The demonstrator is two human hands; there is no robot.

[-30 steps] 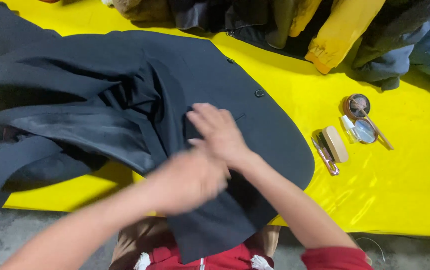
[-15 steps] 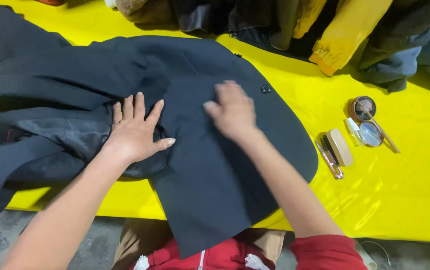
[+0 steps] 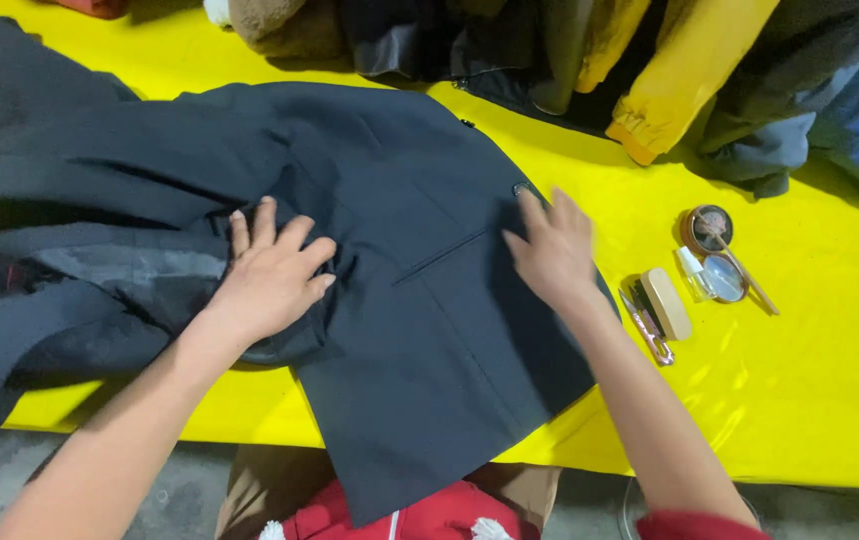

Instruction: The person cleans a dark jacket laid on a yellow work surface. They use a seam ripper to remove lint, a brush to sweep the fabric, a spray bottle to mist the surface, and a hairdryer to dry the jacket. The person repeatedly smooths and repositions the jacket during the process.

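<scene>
A dark navy jacket [image 3: 419,300] lies spread over a yellow table cover [image 3: 799,400], its front panel hanging over the near edge. My left hand [image 3: 269,275] rests flat on the jacket near its grey lining, fingers slightly spread. My right hand [image 3: 552,250] presses flat on the front panel by the right edge, close to a dark button [image 3: 526,188]. A slanted pocket slit [image 3: 439,257] runs between the two hands. Neither hand holds anything.
To the right of the jacket lie a small metal snipper [image 3: 649,328], a tan oblong block [image 3: 666,303], a round open tin [image 3: 706,229] with small items and a thin stick. Piled garments, yellow, dark and blue [image 3: 689,80], line the far edge.
Both hands have spread apart over the jacket: the right slid toward the jacket's right edge, the left stayed on the left side. The front panel now lies flatter.
</scene>
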